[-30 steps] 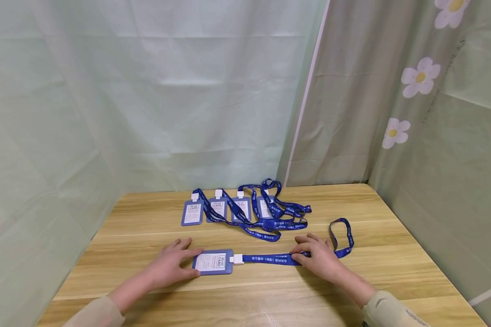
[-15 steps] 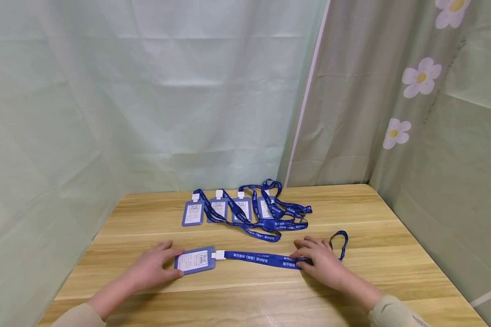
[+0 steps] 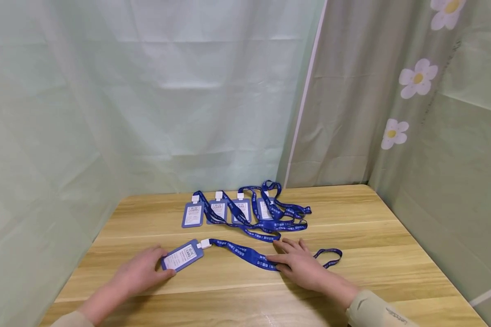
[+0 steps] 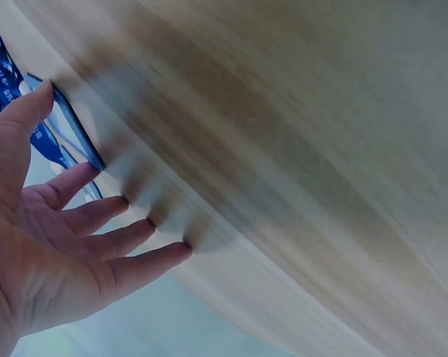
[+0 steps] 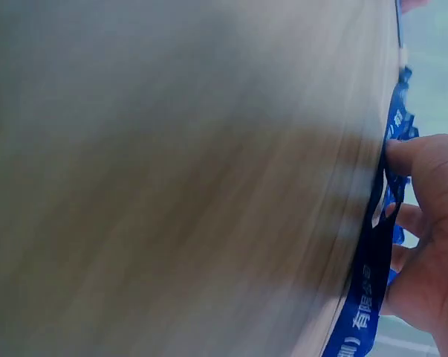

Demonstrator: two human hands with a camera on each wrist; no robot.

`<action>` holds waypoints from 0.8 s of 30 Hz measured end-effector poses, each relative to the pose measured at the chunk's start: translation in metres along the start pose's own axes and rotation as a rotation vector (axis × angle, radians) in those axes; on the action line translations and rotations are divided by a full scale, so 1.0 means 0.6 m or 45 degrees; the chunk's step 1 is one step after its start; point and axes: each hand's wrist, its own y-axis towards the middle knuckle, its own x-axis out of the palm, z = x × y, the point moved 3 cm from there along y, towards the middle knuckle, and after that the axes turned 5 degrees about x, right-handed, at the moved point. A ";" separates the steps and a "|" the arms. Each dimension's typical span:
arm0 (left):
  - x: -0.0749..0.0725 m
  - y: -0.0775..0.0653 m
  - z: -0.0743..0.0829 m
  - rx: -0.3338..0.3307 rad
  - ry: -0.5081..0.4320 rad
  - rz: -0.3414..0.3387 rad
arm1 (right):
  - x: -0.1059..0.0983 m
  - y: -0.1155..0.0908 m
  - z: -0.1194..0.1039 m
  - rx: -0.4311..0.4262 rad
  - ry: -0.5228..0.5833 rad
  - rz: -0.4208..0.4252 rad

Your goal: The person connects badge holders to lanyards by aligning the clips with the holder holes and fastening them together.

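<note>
In the head view my left hand (image 3: 137, 270) holds a blue ID card holder (image 3: 183, 255) by its lower end, thumb at one corner and index finger at the other. The left wrist view shows the other fingers of that hand spread, with the card holder's edge (image 4: 80, 130) between thumb and index. A white clip (image 3: 204, 244) joins the holder to a blue printed lanyard (image 3: 245, 254), which bends toward the right. My right hand (image 3: 300, 268) pinches this lanyard between thumb and fingers. Past that hand the lanyard's end loop (image 3: 331, 257) lies on the wood.
Behind the hands, several blue card holders (image 3: 193, 214) lie in a row, their blue lanyards (image 3: 266, 225) crossing in a tangle to the right. The wooden table (image 3: 229, 299) has pale curtains (image 3: 204, 100) around its back and sides.
My left hand has drawn the card holder leftward and turned it diagonally, clip end up. My right hand has come left with the lanyard, which now curves, and its end loop has flattened.
</note>
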 end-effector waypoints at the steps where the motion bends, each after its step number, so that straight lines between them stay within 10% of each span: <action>1: 0.001 -0.003 0.002 0.006 0.011 0.007 | 0.001 0.002 -0.002 0.002 0.008 -0.005; 5: -0.001 -0.015 0.002 0.049 0.012 0.013 | -0.003 -0.003 0.001 0.015 0.032 -0.001; 13: -0.006 -0.041 -0.009 0.406 0.127 -0.036 | -0.043 -0.065 0.035 -0.002 0.038 0.032; 24: 0.006 -0.059 -0.016 0.369 0.202 -0.045 | -0.038 -0.115 0.049 -0.081 -0.056 -0.108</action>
